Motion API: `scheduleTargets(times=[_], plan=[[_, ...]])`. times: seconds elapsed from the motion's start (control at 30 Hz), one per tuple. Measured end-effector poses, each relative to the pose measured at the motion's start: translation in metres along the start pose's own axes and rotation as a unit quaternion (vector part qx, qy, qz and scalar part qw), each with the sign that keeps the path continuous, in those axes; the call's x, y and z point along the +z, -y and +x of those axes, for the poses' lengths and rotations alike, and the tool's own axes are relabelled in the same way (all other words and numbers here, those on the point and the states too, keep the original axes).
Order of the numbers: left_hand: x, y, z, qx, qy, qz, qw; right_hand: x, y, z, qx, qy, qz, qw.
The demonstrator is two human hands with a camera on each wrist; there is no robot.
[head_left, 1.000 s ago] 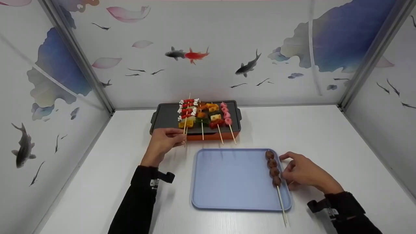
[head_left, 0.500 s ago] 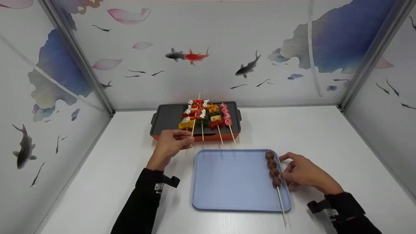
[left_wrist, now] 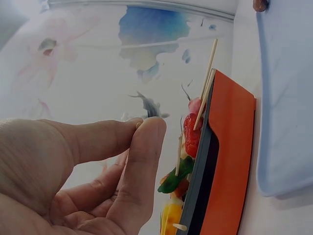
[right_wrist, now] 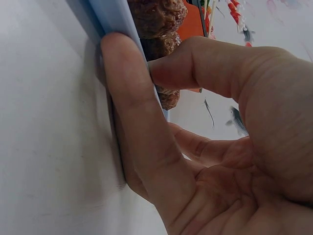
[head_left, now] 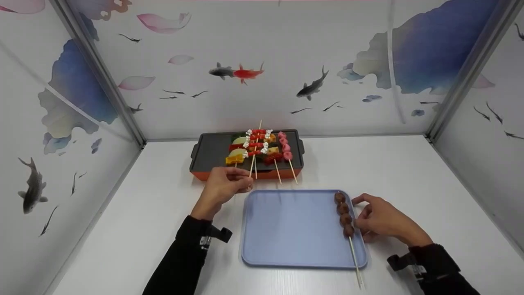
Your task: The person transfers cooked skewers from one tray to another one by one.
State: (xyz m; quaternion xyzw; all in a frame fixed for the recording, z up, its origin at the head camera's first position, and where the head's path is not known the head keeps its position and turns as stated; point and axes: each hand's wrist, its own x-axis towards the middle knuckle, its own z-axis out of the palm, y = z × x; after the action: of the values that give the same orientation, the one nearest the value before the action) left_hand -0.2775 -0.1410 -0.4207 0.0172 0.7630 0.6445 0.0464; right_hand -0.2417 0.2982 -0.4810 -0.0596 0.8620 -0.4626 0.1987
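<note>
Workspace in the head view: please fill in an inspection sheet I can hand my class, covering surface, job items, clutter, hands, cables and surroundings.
Surface: white table, visible parts look smooth.
Job items: blue tray with a brown-ball skewer along its right side, stick overhanging the near rim; black-topped orange grill behind, bearing several skewers, including a pink skewer.
Clutter: nothing seen.
Hands: left hand pinches the red-and-white skewer; right hand holds the tray's right rim.
Cables: nothing seen.
Surroundings: walls printed with fish and petals.

1. My left hand point(head_left: 223, 186) has room above the blue tray point(head_left: 292, 229).
2. The brown ball stick point(head_left: 342, 209) blocks its right side.
3. At the grill point(head_left: 208, 157), 4 food sticks point(head_left: 285, 147) poke out in front.
</note>
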Motion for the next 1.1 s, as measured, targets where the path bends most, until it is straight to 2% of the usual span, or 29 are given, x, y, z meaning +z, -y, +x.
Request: scheduleTargets(times=[0.37, 0.7, 1.1], plan=[[0.013, -0.003, -0.006, 0.001, 0.032, 0.002, 0.9995, -0.001, -0.001, 0.001, -0.004, -0.002, -0.014, 1.000], [0.025, -0.002, -0.010, -0.001, 0.040, -0.001, 0.9992, -0.001, -0.001, 0.002, 0.001, 0.002, -0.010, 1.000], [0.041, 0.002, -0.017, 0.020, 0.062, -0.011, 0.9978, -0.003, -0.001, 0.000, -0.013, 0.015, 0.002, 1.000]])
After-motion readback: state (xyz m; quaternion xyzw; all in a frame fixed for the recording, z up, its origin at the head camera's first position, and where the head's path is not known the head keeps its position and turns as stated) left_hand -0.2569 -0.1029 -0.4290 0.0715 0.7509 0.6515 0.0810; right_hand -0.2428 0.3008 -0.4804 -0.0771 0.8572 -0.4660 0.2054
